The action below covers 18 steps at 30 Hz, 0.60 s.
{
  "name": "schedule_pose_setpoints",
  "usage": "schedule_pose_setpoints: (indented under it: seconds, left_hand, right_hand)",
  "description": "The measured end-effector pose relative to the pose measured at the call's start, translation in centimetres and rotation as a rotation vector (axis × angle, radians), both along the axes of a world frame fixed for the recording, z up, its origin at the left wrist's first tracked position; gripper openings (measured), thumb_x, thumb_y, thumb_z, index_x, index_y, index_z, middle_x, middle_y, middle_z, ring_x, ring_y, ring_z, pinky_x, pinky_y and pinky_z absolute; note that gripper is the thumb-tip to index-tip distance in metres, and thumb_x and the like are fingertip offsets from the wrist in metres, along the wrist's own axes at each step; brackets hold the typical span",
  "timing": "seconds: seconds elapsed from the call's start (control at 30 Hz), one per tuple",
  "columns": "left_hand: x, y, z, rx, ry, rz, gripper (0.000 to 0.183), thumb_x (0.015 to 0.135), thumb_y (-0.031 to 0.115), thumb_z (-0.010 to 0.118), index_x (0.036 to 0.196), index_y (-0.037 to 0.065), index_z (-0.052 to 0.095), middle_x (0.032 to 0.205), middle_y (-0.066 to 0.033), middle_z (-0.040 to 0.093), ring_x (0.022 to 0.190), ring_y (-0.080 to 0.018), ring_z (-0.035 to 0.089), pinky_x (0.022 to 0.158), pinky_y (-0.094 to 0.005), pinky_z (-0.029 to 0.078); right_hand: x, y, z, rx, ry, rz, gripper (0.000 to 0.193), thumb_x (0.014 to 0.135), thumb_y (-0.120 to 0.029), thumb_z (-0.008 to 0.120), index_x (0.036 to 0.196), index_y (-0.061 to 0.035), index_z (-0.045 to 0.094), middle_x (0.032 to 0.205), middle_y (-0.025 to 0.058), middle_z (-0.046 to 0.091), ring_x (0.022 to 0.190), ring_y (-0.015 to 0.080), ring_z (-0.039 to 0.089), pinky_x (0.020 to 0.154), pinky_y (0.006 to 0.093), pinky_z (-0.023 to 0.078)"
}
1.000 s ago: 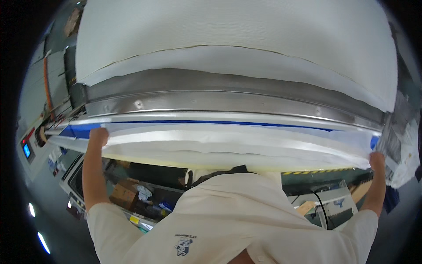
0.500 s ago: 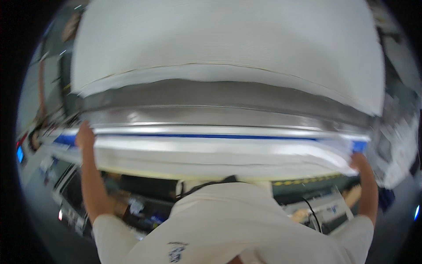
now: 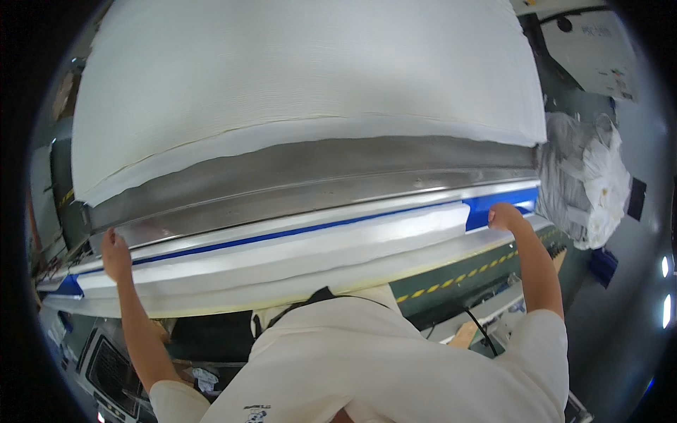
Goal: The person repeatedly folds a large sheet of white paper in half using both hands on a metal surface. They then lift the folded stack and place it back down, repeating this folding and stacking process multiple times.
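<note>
A long white folded sheet (image 3: pixel 310 243) lies across in front of me on a blue-and-white ledge (image 3: pixel 483 211). My left hand (image 3: pixel 116 257) is closed at the left, over the ledge and the near edge of a grey metal plate (image 3: pixel 317 158); whatever its fingers hold is hidden. At the right, my right hand (image 3: pixel 503 217) is curled closed over the blue part of the ledge, just past the sheet's right end. No sheet shows in it. Beyond the metal plate a wide white ribbed sheet material (image 3: pixel 310 63) hangs down, its lower edge wavy.
On the right, clear plastic wrap and a white bag (image 3: pixel 606 180) stand by a blue bin (image 3: pixel 603 268). Below the ledge, yellow-and-black floor tape (image 3: pixel 458 277) runs near a bench with a black cable (image 3: pixel 482 331). A dark-screened device (image 3: pixel 113 363) sits lower left.
The view has turned, so the ledge now slants up to the right. My right hand has come away from the white sheet's right end, which now lies flat. My left arm still reaches to the left.
</note>
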<state>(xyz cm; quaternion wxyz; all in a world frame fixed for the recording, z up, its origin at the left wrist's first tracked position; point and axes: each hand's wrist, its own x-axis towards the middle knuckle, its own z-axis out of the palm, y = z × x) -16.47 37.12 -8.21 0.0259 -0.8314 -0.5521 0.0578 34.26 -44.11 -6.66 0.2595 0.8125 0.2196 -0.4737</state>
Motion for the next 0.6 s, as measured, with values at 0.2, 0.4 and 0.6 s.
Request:
schedule_pose_setpoints:
  seconds: [0.2, 0.4, 0.6]
  left_hand:
    - [6.6, -0.2, -3.6, 0.163, -0.212, -0.311, 0.028, 0.086, 0.017, 0.057, 0.114, 0.011, 0.061, 0.115, -0.0109, 0.062, 0.105, -0.0315, 0.059, 0.090, -0.0410, 0.047]
    - [6.2, -2.9, 0.5, 0.101, -0.443, -0.327, 0.026, 0.088, 0.012, 0.057, 0.112, 0.008, 0.062, 0.107, -0.0120, 0.063, 0.099, -0.0293, 0.060, 0.085, -0.0379, 0.048]
    - [9.5, -13.4, 1.7, -0.237, -0.787, -0.312, 0.024, 0.086, 0.003, 0.058, 0.109, 0.007, 0.064, 0.099, -0.0112, 0.064, 0.088, -0.0255, 0.063, 0.079, -0.0332, 0.050]
  right_hand:
    - [-3.7, 7.0, 0.7, 0.339, -0.073, -0.224, 0.022, 0.072, -0.018, 0.067, 0.090, -0.0052, 0.066, 0.085, 0.0140, 0.068, 0.079, 0.0282, 0.066, 0.071, 0.0410, 0.051]
    - [-10.0, 18.3, 0.3, 0.501, 0.357, -0.898, 0.057, 0.072, -0.011, 0.078, 0.121, -0.0019, 0.051, 0.101, 0.0124, 0.065, 0.089, 0.0176, 0.063, 0.075, 0.0294, 0.052]
    - [-17.7, 24.6, -0.1, 0.670, 0.261, -0.974, 0.065, 0.068, -0.016, 0.082, 0.122, -0.0029, 0.048, 0.100, 0.0096, 0.063, 0.084, 0.0155, 0.061, 0.073, 0.0279, 0.051]
